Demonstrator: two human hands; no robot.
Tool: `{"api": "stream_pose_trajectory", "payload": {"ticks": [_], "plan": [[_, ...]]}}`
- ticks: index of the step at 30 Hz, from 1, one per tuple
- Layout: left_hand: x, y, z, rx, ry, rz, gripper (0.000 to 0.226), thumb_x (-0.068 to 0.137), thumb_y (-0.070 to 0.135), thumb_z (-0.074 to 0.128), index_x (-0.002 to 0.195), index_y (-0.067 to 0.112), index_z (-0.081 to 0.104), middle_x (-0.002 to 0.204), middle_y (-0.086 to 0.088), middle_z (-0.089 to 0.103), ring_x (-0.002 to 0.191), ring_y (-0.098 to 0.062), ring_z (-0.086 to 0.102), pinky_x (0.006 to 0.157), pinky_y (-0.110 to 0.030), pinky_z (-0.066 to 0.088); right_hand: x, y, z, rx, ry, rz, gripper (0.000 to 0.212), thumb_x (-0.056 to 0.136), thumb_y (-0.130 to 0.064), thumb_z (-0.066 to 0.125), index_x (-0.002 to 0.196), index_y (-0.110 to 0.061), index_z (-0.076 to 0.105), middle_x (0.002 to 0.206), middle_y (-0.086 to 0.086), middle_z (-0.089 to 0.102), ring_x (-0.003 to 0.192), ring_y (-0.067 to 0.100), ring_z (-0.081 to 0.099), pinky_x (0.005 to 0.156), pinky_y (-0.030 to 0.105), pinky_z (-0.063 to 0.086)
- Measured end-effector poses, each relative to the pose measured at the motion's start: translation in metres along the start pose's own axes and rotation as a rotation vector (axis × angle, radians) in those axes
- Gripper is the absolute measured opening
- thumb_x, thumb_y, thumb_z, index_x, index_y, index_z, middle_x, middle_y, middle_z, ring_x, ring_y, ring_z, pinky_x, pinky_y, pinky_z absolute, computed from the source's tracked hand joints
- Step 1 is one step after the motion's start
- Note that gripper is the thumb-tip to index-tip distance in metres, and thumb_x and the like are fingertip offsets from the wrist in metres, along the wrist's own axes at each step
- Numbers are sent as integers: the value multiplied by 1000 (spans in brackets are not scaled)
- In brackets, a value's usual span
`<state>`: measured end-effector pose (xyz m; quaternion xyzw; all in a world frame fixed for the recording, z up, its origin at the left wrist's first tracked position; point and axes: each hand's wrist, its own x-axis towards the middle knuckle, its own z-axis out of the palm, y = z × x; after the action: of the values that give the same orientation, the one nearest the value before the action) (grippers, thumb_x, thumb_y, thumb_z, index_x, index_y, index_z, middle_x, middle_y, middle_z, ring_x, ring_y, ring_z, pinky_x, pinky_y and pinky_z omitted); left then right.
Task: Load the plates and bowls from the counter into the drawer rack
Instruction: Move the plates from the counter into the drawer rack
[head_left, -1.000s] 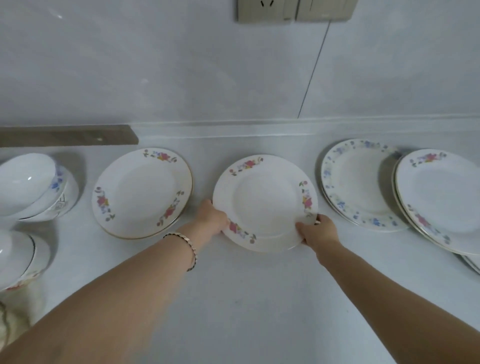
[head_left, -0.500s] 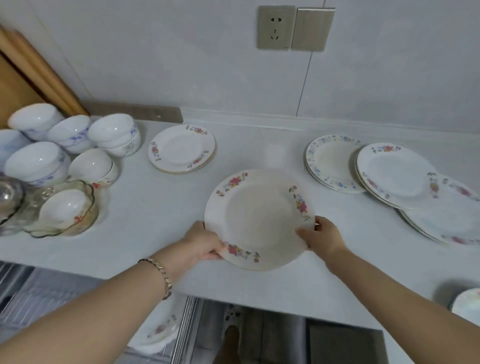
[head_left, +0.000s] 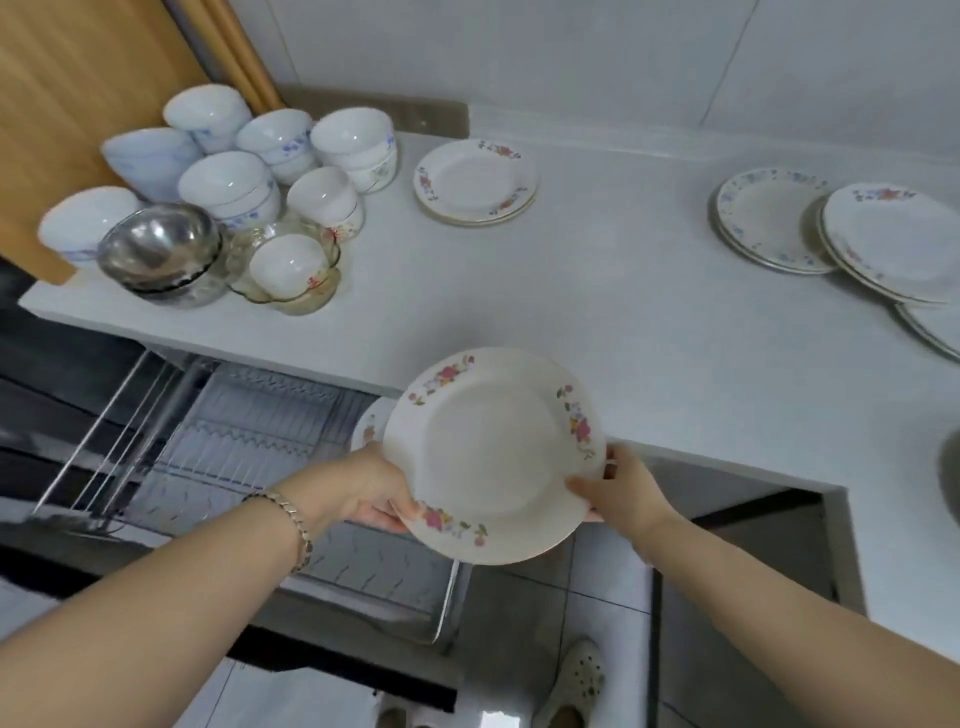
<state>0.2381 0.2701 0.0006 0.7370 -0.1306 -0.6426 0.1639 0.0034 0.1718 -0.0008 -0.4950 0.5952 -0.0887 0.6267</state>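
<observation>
A white plate with pink flowers (head_left: 493, 457) hangs in the air past the counter's front edge, above the open drawer rack (head_left: 249, 441). My left hand (head_left: 371, 491) grips its left rim and my right hand (head_left: 621, 486) grips its right rim. Another flowered plate (head_left: 366, 428) stands in the rack, mostly hidden behind the held one. On the counter (head_left: 597, 312) lie a small stack of flowered plates (head_left: 475, 182) at the back and more plates (head_left: 769, 226) at the right. Several white bowls (head_left: 275, 150) cluster at the left.
A steel bowl (head_left: 158, 249) and a glass bowl (head_left: 291, 280) holding a white bowl sit near the counter's left front corner. A wooden board (head_left: 78, 104) leans behind the bowls. A sink edge (head_left: 950, 483) shows at far right. Tiled floor and a shoe (head_left: 574, 683) lie below.
Both hands lifted the flowered plate off the counter and carried it toward me, past the counter edge and over the open drawer rack. The view has tilted down and left.
</observation>
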Motion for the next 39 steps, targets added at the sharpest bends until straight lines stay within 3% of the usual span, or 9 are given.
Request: {"api": "stream_pose_trajectory", "payload": {"ticks": [8,12,15,17,22,27,33,37,39], "plan": [[20,-109,-104,93,33,-63,48,74,-24,58,115,2,55,102,-18,68,87,-28,65,64,-33,57,-18,56,161,-34,54,142,29,83,-7,61,106,-12,45,95,5,57,92,28,59,80,42,55],[56,-130,-136,59,115,-62,41,72,-25,59,93,10,50,96,-12,61,97,-30,61,77,-42,58,-1,78,216,-8,114,252,26,84,-10,58,109,-8,48,88,3,60,91,29,62,89,46,53],[95,-131,-151,114,141,-42,51,72,-22,60,112,6,48,117,-15,58,112,-33,57,81,-43,58,26,91,243,-5,194,323,34,83,-12,60,115,-4,51,103,14,63,96,35,64,90,49,52],[125,-131,-159,136,149,-47,56,72,-22,59,120,5,47,122,-15,56,114,-34,56,84,-45,57,48,98,256,12,228,354,41,83,-12,61,121,-2,50,111,18,63,91,33,62,89,44,53],[188,-117,-166,186,190,-21,49,72,-21,59,110,8,47,119,-14,57,112,-34,57,80,-43,58,101,109,271,87,330,423,44,84,-10,59,126,-4,49,115,19,63,86,30,60,87,41,52],[233,-107,-161,288,246,-20,55,72,-20,60,119,6,49,112,-12,59,109,-33,59,81,-42,57,136,123,279,177,424,477,53,83,-6,60,135,-6,44,114,16,62,106,39,61,93,49,50],[257,-102,-153,391,373,64,57,75,-9,65,126,6,45,126,-13,55,113,-31,54,90,-33,50,155,128,286,161,515,437,55,82,-9,61,134,-11,47,121,12,63,102,32,64,76,28,48],[260,-97,-144,298,418,134,58,78,-8,62,130,13,46,128,-9,57,113,-29,55,82,-29,45,164,128,291,96,555,402,44,80,-5,56,125,-6,53,121,19,56,79,27,54,74,30,48],[262,-94,-139,118,365,113,62,77,-13,56,128,21,47,125,-8,58,112,-30,56,84,-34,49,167,127,293,95,565,374,46,79,-4,55,125,-8,50,125,17,47,85,30,53,78,32,49]]}}
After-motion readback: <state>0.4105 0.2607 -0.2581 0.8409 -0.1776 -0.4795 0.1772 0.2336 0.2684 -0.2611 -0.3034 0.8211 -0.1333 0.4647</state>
